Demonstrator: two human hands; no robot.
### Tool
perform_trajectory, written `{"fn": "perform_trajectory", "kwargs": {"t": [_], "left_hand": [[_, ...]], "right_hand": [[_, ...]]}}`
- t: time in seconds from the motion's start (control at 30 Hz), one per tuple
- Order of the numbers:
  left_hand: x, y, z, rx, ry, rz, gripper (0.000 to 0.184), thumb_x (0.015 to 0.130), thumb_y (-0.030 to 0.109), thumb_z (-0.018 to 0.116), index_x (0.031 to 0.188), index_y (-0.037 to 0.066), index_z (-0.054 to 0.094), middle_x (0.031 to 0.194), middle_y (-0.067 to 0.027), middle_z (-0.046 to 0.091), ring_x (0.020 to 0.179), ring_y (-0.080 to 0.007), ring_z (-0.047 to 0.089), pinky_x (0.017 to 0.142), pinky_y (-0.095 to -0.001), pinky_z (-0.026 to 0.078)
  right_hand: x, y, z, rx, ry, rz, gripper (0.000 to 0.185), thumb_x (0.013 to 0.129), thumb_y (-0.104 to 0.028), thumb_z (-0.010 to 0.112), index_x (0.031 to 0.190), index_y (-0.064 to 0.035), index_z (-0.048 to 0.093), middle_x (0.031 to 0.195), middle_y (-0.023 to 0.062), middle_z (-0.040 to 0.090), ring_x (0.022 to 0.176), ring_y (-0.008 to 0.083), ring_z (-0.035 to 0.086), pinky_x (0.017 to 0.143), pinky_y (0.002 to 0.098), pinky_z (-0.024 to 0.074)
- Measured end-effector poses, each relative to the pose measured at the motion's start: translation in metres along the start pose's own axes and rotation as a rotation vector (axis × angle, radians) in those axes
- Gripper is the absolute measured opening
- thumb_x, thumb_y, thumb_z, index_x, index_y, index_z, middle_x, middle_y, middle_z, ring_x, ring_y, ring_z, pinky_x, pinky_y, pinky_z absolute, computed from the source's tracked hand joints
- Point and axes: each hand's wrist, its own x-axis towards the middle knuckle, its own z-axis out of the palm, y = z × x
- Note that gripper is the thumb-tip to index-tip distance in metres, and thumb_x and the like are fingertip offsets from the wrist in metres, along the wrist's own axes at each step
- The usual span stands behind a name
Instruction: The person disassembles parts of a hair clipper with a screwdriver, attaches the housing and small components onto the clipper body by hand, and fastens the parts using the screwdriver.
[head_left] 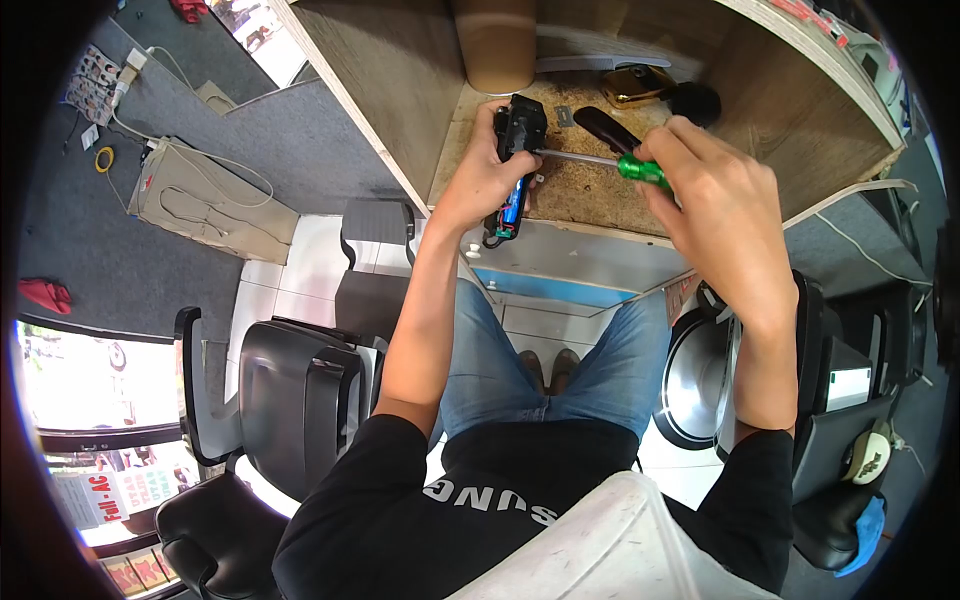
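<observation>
My left hand (487,180) is closed around a black device (524,125) over the wooden shelf. The device's lower part lies open, showing a blue cylindrical part (513,205) and some wires. My right hand (712,190) grips the green handle of a screwdriver (640,170). The metal shaft points left, and its tip is at the side of the device near my left thumb. Whether the tip sits in a screw is too small to tell. Behind the shaft lies a dark elongated object (607,130), with a small flat metal piece (565,116) beside it.
The shelf (590,200) has wooden side walls. At its back stand a brown cylinder (497,50), a gold-and-black item (636,84) and a dark brush-like item (694,103). Black chairs (290,400) are on the left; a round metal-topped stool (692,380) is on the right.
</observation>
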Motion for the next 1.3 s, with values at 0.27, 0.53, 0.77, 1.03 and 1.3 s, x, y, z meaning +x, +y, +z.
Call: {"fn": "perform_trajectory", "kwargs": {"t": [0.27,0.53,0.77,1.03,1.3], "left_hand": [[-0.001,0.002,-0.001,0.011,-0.014,-0.022,0.075,0.09,-0.003,0.064,0.153,0.012,0.026,0.099,-0.0125,0.06,0.062,-0.0195,0.064,0.051,-0.0362,0.058],[-0.001,0.004,-0.001,-0.003,0.003,-0.017,0.078,0.089,-0.004,0.064,0.154,0.012,0.022,0.104,-0.0144,0.06,0.061,-0.0218,0.064,0.05,-0.0378,0.057],[-0.001,0.002,-0.002,-0.022,-0.014,-0.006,0.078,0.089,-0.004,0.062,0.154,0.012,0.022,0.101,-0.0146,0.061,0.062,-0.0218,0.065,0.05,-0.0375,0.058],[0.0,-0.001,-0.003,-0.058,-0.007,-0.002,0.077,0.09,-0.002,0.062,0.155,0.013,0.023,0.102,-0.0139,0.062,0.067,-0.0197,0.066,0.051,-0.0366,0.058],[0.002,-0.003,-0.005,-0.105,0.011,0.003,0.077,0.089,-0.005,0.062,0.154,0.013,0.024,0.104,-0.0131,0.06,0.071,-0.0191,0.064,0.052,-0.0361,0.058]], "right_hand": [[0.012,-0.002,-0.001,0.178,0.031,0.028,0.026,0.086,-0.003,0.078,0.11,0.0002,0.068,0.104,0.0118,0.061,0.092,0.0362,0.069,0.08,0.0466,0.0553],[0.013,0.004,-0.011,0.353,0.041,-0.061,0.025,0.091,0.0,0.073,0.115,0.0006,0.064,0.108,0.014,0.061,0.092,0.0348,0.069,0.08,0.0435,0.0555],[0.017,0.004,0.009,0.224,0.2,-0.007,0.02,0.096,-0.007,0.075,0.112,0.0003,0.065,0.104,0.0125,0.065,0.089,0.0305,0.07,0.075,0.0398,0.0564],[0.017,0.008,0.009,0.364,0.23,0.042,0.018,0.099,-0.012,0.072,0.109,-0.0029,0.059,0.093,0.018,0.066,0.089,0.0386,0.069,0.074,0.0459,0.0541],[0.012,0.011,0.011,0.357,0.207,0.111,0.028,0.1,-0.027,0.074,0.104,-0.0031,0.06,0.072,0.0157,0.067,0.068,0.0389,0.069,0.06,0.0461,0.05]]}}
